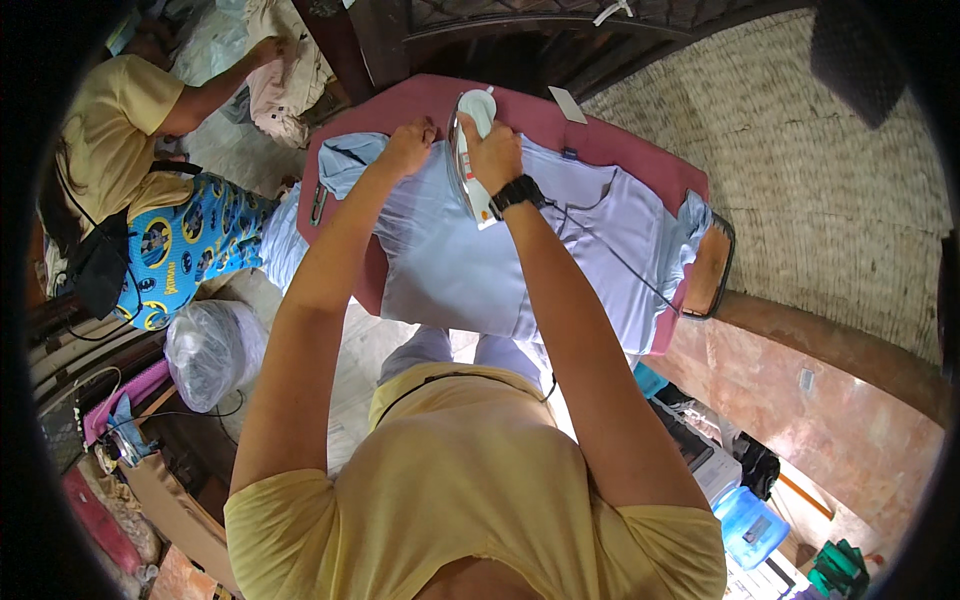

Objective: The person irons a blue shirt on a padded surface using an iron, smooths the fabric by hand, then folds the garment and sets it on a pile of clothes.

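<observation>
A pale blue shirt (450,275) lies spread over a maroon ironing board (330,120), its near part hanging over the front edge. My right hand (495,160) is wrapped round the handle of a white clothes iron (477,108), whose soleplate rests on the shirt. Beside it on the left, my left hand (408,147) has its fingers curled together at the shirt's far edge, near a bunched sleeve (350,160). A dark cord (620,262) trails across the shirt from near my right wrist.
At the left a person in a yellow shirt (110,110) reaches toward beige cloth (280,75). A clear plastic bag (212,350) stands on the floor below. A white card (567,104) lies at the board's far edge. A blue water jug (750,528) is at the lower right.
</observation>
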The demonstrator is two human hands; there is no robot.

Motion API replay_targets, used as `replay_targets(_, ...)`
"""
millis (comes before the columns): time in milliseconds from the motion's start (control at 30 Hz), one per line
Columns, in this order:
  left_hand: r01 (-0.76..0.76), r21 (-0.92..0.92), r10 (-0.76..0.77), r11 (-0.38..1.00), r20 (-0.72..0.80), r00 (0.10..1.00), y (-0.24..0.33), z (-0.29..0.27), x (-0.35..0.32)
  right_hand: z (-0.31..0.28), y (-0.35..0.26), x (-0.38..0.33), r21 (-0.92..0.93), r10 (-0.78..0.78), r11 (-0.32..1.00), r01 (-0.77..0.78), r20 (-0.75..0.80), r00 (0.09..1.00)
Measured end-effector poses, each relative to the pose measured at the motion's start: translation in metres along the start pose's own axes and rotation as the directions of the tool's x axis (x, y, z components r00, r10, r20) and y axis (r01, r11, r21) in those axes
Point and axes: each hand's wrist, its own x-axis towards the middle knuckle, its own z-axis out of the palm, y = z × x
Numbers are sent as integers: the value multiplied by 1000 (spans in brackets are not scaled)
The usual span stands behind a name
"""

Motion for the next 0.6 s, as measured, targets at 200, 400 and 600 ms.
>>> replay_targets(200, 154, -82, -153, 985, 16, 988, 8, -7, 1, 5, 6, -15, 62, 1, 998, 0, -16, 1000)
replay_targets(400, 58, 13, -58, 998, 42, 997, 10, -8, 3, 12, 9, 8, 60, 108, 992, -109, 24, 994)
replay_targets(600, 101, -112, -106, 989, -38, 994, 15, -8, -2, -9, 38, -47, 40, 24, 999, -28, 104, 994)
